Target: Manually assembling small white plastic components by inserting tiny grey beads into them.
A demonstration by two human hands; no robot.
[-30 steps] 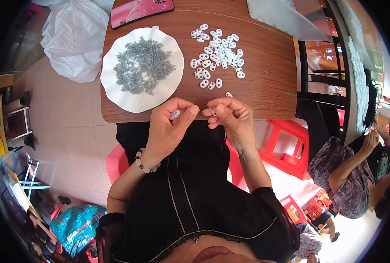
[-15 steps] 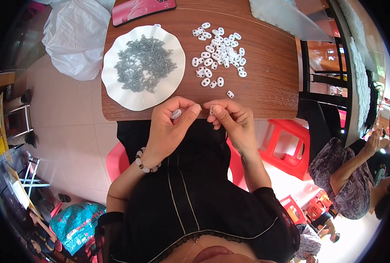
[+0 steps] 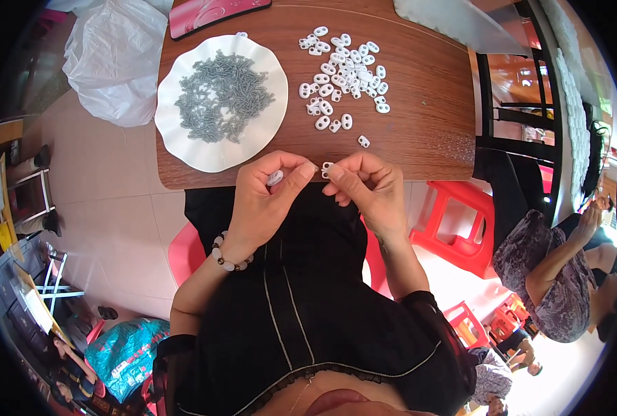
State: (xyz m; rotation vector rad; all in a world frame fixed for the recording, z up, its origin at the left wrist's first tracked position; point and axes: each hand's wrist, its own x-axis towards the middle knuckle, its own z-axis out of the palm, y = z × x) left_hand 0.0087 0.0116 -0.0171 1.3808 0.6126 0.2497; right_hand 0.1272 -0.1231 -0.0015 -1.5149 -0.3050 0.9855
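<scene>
A two-holed white piece (image 3: 327,170), smooth and plastic-looking, sits between the two hands, above the near edge of the worktop (image 3: 426,125). The right hand (image 3: 374,187) pinches it along one side between thumb and forefinger, the other fingers curled below. The left hand (image 3: 263,194) has thumb and forefinger tips pressed together beside it, on something too small to make out; an oval white piece (image 3: 275,177) with a rounded face is tucked in the curl behind them. Round, pale and dark beads form a bracelet (image 3: 229,263) on the left wrist.

Just beyond the right hand lies a lone white piece (image 3: 363,141), and farther off a loose heap of white pieces (image 3: 350,73), mostly oval and holed. To its left, a glossy white plate (image 3: 211,158) with a wavy rim bears slim grey pieces (image 3: 225,97). Past the plate rests a shiny pink phone (image 3: 218,14); a crinkled white plastic bag (image 3: 114,62) bulges beside the worktop's brown wood grain.
</scene>
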